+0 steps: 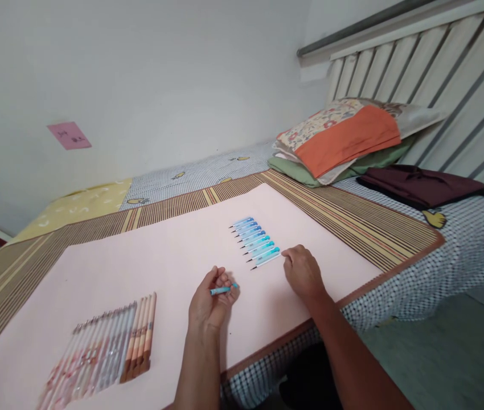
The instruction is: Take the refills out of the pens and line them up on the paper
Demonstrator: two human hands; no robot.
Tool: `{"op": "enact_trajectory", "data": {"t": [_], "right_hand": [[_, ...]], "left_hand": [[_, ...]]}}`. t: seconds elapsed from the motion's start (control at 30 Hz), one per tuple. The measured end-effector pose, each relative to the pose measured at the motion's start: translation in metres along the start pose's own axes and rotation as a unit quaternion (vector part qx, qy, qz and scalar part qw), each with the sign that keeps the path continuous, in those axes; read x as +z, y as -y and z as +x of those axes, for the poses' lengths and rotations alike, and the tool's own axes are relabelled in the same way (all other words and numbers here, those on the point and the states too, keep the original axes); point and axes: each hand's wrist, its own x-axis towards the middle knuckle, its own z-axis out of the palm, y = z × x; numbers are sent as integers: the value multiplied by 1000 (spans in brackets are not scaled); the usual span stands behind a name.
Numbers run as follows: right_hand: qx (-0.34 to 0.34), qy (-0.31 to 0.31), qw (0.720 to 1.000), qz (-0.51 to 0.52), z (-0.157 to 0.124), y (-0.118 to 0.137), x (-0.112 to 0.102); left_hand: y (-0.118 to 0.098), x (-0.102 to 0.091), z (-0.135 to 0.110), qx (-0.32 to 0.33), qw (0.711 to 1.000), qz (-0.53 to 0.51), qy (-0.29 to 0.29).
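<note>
In the middle of the frame, on a pink sheet (173,250) spread over a striped bamboo mat (353,216) on the bed (472,228), a person is working with both bare hands. The left hand (210,299) is resting on the sheet with its palm turned up, and its fingers (224,279) are curling closed around a single blue pen (224,290), whose end is sticking out to the right. The right hand (304,272) is lying palm down just right of centre. Its fingers are loosely bent and holding nothing, and the fingertips are sitting just beside the near end of the row of blue pens (255,242); I cannot tell whether they are actually touching it.

About eight pens are lying side by side in that row, parallel and evenly lined up, tips pointing left. The pen in the left hand is lying near the row, not in it.

At the lower left of the frame a second batch of pens (105,341), pale ones and a few orange ones, is lying packed together, well apart from both hands.

Toward the upper right, a stack of pillows (340,142) and a dark folded cloth (421,185) are sitting on the bed. A pink note (69,135) is hanging on the wall at the upper left.
</note>
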Motion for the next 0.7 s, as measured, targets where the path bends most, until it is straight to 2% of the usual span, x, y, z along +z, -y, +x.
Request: {"op": "enact_trajectory", "data": {"t": [0.3, 0.47, 0.6, 0.7], "right_hand": [[12, 19, 1000, -17, -1, 5, -4], [13, 2, 1000, 11, -1, 4, -5], [-20, -32, 987, 154, -4, 20, -13], [-114, 0, 948, 296, -11, 50, -21]], "left_hand": [[1, -1, 1, -3, 1000, 3, 4], [1, 1, 0, -6, 1000, 1, 6], [2, 1, 0, -10, 1000, -1, 15], [2, 2, -1, -13, 1000, 3, 18]]}}
